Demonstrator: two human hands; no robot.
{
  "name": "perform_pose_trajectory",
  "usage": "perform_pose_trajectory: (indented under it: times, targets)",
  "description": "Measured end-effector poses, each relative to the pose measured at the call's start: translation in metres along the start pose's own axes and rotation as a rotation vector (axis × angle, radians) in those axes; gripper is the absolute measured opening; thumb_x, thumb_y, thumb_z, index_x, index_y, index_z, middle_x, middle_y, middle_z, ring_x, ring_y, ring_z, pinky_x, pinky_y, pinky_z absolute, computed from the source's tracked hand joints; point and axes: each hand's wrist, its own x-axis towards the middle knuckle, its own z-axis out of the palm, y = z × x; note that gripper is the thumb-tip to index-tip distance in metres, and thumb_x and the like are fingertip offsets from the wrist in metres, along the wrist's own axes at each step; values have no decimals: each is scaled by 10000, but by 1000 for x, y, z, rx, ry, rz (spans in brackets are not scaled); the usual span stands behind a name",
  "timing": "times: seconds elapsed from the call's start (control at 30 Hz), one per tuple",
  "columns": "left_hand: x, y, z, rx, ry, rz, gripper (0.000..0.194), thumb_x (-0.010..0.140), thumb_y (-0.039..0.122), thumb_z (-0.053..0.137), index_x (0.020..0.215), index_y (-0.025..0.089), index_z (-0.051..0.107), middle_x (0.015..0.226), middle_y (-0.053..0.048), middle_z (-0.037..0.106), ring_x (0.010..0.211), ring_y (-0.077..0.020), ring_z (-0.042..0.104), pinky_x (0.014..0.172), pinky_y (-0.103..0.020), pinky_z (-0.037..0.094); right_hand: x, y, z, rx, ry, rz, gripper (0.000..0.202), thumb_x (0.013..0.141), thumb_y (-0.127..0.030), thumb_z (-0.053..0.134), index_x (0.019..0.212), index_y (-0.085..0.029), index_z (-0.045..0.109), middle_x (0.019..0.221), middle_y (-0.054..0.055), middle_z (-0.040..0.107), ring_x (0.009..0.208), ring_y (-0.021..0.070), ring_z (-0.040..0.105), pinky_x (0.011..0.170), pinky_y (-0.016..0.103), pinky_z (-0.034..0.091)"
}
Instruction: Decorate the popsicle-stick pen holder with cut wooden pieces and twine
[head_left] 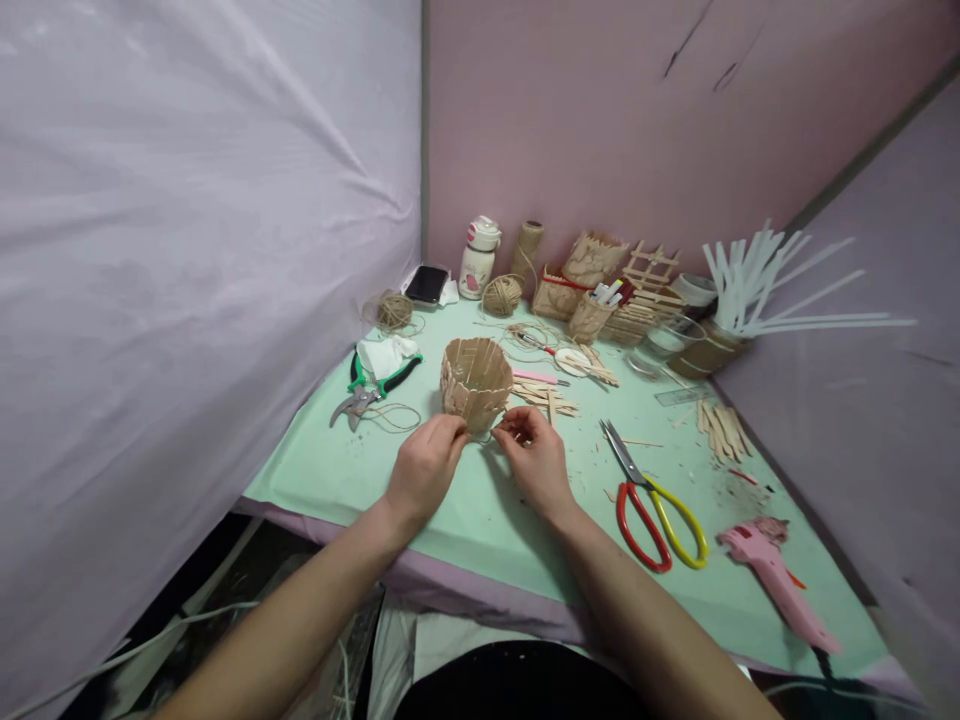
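Upright on the pale green cloth-covered tabletop, directly beyond the two hands: an open-topped, many-sided brown basket of thin wooden pieces, with a jagged rim. At its near foot, a thin brown strand of twine in a short curve between the fingertips of both hands. Left hand in a closed grip, apparently pinching the twine close by the base; right hand near the opposite lower corner, in a similar fingertip pinch on the strand, with the other fingers loosely curled. Cannot tell of any contact between fingertips and wall. Judging by the dry, thin wood, probably very light, stiff and not slippery, yet brittle along the uneven top edge and liable to part at the seams under a hard squeeze. Best taken low around the body, with spread fingers on opposite sides and gentle, even pressure, well clear of the ragged rim. As for the twine, likely soft, limp and slightly rough: best pinched near the wall. Off to the right, well apart from the basket, large scissors with red and yellow handles and a pink glue gun.
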Motion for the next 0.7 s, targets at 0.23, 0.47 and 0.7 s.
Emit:
perform_pose_trajectory:
  times: [0.23,0.47,0.7]
  targets:
    - [2,-3,-1,-53,23,-13,82,909,209,549,895,187,627,849,-43,707,781,-172,652,736,-289,490,-1,0,1,-42,20,-32,139,789,-248,607,895,-222,521,839,13,646,726,167,587,697,300,459]
    - [3,-3,-3,-157,61,40,92,910,190,541,895,186,632,839,-45,692,811,-167,632,770,-283,483,-1,-1,2,74,3,-26,134,800,-253,624,898,-210,543,844,22,655,775,173,615,739,312,478]
    - [4,0,-4,-284,45,-3,61,888,188,576,871,187,634,814,-34,686,780,-149,631,744,-263,477,-6,-11,0,266,-102,39,232,753,-291,682,962,-208,627,799,17,689,749,178,631,740,329,492]
